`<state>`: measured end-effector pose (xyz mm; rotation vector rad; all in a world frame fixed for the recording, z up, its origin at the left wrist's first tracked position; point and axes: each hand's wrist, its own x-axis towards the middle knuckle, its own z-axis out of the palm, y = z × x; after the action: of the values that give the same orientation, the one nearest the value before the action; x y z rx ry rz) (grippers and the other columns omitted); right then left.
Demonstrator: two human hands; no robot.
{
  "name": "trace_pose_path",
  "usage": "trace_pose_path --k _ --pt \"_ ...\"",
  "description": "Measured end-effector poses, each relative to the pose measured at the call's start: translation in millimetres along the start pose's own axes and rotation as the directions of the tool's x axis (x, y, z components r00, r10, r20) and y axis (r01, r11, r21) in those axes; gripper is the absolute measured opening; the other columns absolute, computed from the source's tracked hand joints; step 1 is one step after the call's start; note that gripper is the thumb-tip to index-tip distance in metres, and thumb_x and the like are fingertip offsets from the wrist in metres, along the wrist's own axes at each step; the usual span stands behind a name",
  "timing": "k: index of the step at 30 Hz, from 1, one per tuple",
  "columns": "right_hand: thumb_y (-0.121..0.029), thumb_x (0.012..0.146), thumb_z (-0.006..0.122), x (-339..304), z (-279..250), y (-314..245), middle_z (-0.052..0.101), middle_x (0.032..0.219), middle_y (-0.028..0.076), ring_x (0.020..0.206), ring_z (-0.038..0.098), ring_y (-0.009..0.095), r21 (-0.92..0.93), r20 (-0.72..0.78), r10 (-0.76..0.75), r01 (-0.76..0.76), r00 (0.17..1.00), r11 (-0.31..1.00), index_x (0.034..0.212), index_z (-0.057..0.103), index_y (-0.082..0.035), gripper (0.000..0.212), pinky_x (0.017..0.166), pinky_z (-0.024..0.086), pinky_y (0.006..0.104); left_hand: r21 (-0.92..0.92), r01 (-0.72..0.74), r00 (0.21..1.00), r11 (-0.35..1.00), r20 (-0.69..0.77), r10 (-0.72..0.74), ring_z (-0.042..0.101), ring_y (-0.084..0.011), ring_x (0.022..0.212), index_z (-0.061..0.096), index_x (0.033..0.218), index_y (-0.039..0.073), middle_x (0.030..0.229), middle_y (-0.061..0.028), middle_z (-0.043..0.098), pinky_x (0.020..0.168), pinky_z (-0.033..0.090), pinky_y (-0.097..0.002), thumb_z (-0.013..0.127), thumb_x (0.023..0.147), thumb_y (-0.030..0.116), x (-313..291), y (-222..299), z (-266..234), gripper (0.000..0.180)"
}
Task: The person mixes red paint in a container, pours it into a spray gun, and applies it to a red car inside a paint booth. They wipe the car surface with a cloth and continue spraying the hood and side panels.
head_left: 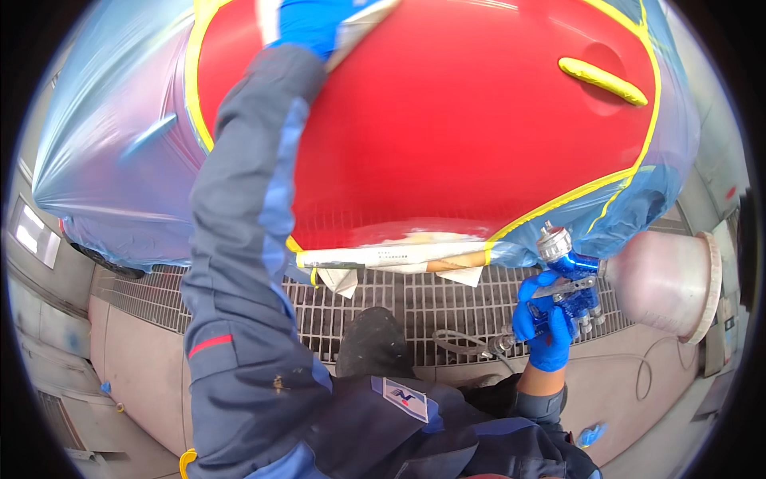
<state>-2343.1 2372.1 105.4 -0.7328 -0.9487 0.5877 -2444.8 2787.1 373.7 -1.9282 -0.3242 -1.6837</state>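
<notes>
A glossy red car door [447, 136] fills the upper middle, edged by yellow masking tape [570, 191]. At the top, my left hand [309, 25] in a blue glove lies over a white cloth [363, 28] against the red panel. Its fingers are partly cut off by the picture's edge. Low on the right, my gloved right hand [549, 339] grips a blue spray gun [576, 265] by its handle. The gun's silver nozzle end [554, 242] points up toward the car, and a large translucent paint cup [658, 279] tilts to the right.
Yellow tape wraps the door handle [602, 81]. Blue masking film [120, 152] covers the car around the door, and masking paper [359, 257] runs along its lower edge. Below lies a metal floor grating [431, 307]. An air hose [642, 375] trails across the floor at right.
</notes>
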Motion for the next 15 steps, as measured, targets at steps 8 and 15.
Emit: trace_pose_path --k 8,15 --pt "-0.031 0.085 0.068 -23 -2 -3 0.061 0.107 0.019 0.053 0.053 0.014 0.030 -0.078 0.087 -0.085 0.993 0.996 0.128 0.045 0.000 0.057 0.043 0.042 0.0239 0.263 0.161 0.980 0.951 -0.157 -0.123 0.056 -0.0347 0.118 0.051 0.131 0.004 0.130 -0.0208 0.055 0.103 0.040 -0.0453 0.060 0.089 0.047 -109 -58 -36 0.061" --pt "-0.034 0.086 0.068 -59 -30 -8 0.060 0.104 0.018 0.048 0.047 0.014 -0.026 -0.207 0.074 -0.081 0.975 0.996 0.128 0.046 -0.004 0.057 0.042 0.038 0.0254 0.088 0.506 0.852 0.858 -0.210 -0.480 0.048 -0.0333 0.125 0.041 0.138 0.003 0.134 -0.0173 0.049 0.104 0.037 -0.0455 0.065 0.087 0.042 -159 59 2 0.069"
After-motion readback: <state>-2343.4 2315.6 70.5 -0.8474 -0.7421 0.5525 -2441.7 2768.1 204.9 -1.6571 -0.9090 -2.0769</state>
